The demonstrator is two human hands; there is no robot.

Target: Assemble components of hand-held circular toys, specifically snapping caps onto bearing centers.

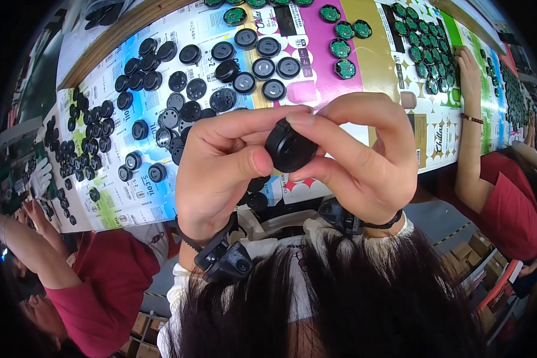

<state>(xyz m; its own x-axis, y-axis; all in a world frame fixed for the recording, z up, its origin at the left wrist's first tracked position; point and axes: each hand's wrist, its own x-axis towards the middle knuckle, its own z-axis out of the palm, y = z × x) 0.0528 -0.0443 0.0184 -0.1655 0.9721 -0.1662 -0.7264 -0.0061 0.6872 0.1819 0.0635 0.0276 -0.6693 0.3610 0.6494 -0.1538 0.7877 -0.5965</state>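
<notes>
A round black plastic housing (293,149) is held up between my two hands, above the table's near edge. My left hand (212,161) grips its left side, with the thumb low and the index finger stretched along the top. From the other side, the fingers and thumb of my right hand (367,152) pinch it. Its flat dark face is tilted toward me; whether it is one piece or two pressed together I cannot tell. Just beyond my hands lie several black round housings (263,68) and flat black discs (191,111).
Printed sheets (188,30) cover the table. Green circuit boards (344,68) in round cases lie at the back and right. More black parts (89,128) crowd the left. A wooden rail (116,36) edges the far side. Co-workers in red sit left (104,286) and right (501,197).
</notes>
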